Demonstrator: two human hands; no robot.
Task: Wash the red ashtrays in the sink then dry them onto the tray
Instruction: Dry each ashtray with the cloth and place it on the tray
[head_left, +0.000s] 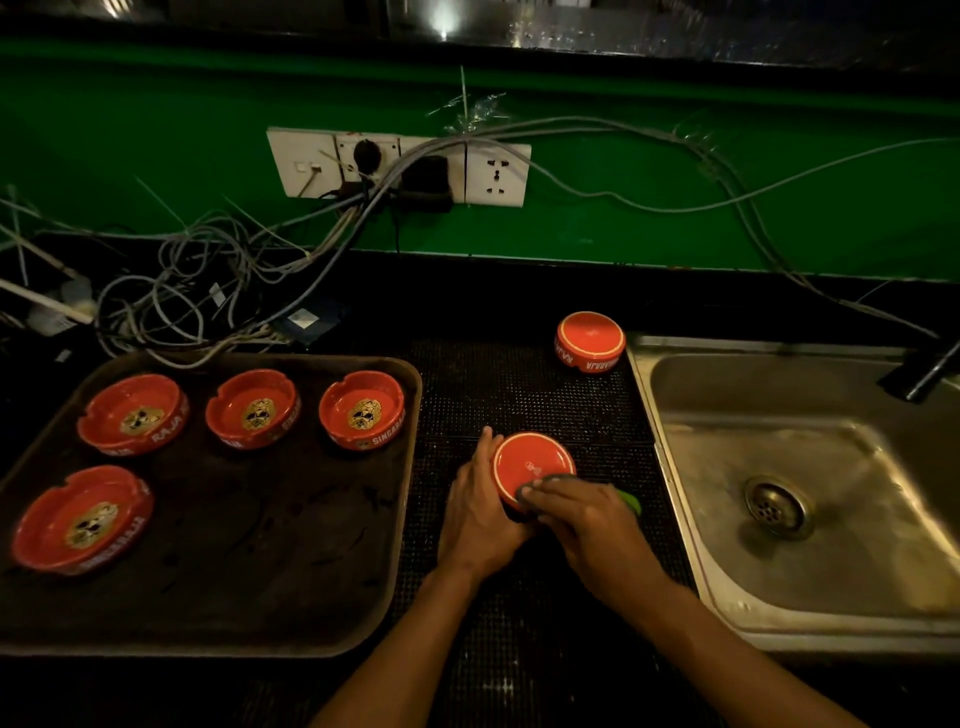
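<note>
An upside-down red ashtray (527, 460) sits on the black mat between the tray and the sink. My left hand (480, 509) grips its left side. My right hand (582, 512) presses a green cloth (626, 500) flat onto the ashtray's base; most of the cloth is hidden under the fingers. A second red ashtray (589, 340) lies upside down near the sink's back left corner. Several red ashtrays with skull emblems stand upright on the brown tray (270, 597), among them one at the front left (83, 519) and one at the back right (361, 408).
The steel sink (810, 467) with its drain (776, 506) lies to the right, a dark tap (919, 371) at its back right. Tangled cables (208, 291) and a wall socket panel (397, 166) sit behind the tray against the green wall.
</note>
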